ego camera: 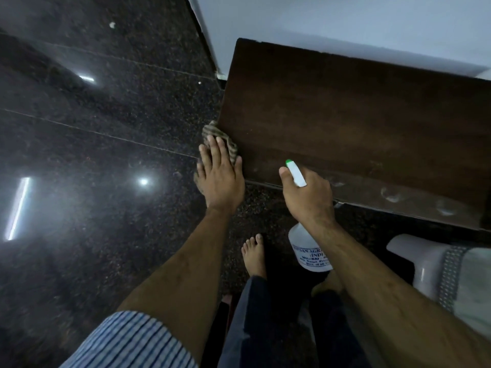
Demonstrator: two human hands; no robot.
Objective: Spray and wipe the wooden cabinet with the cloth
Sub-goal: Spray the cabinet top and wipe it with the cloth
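The dark wooden cabinet (345,115) stands against the pale wall, seen from above. My left hand (219,176) lies flat on a striped brownish cloth (212,131), pressing it against the cabinet's left side near the front corner. My right hand (308,195) grips a white spray bottle (308,251) by its neck at the cabinet's front edge. The bottle's green-tipped nozzle (289,163) points over the top surface. A few wet spots (390,193) show on the top near the front edge.
Glossy dark speckled floor (106,155) spreads to the left with light reflections. My bare foot (253,253) stands in front of the cabinet. A white plastic stool with a cloth over it (430,264) sits at the right, close to my right forearm.
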